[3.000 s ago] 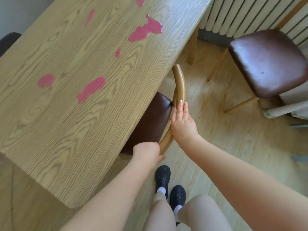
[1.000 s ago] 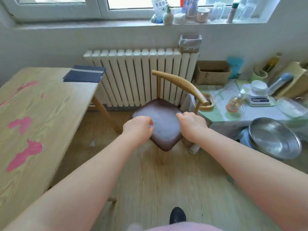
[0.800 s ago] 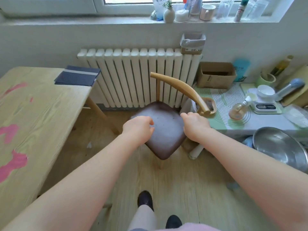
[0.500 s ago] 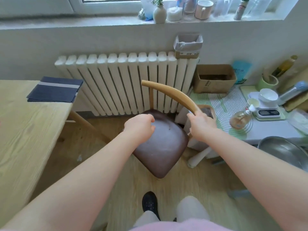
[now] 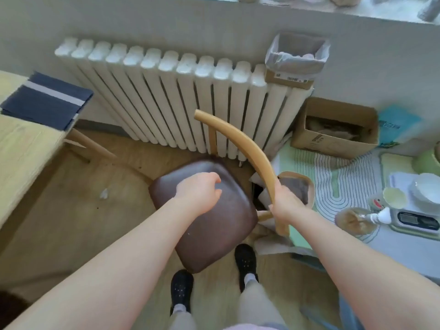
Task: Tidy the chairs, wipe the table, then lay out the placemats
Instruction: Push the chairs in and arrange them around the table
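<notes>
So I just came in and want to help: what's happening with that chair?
A person is handling the chair by the radiator. The right hand grips the curved wooden backrest; the left hand is curled over the brown seat. The chair stands apart from the table, where folded placemats lie on the corner, not yet laid out.

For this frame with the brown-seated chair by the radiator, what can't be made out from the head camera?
- Chair legs: hidden under its seat.
- Left hand: curled above the seat; contact unclear through motion blur.
- Right hand fingers: wrapped behind the backrest, out of sight.
- Table: cut off by the left edge.
- Windowsill items: cropped by the top edge.
- Cardboard box contents: blurred and shadowed.
</notes>
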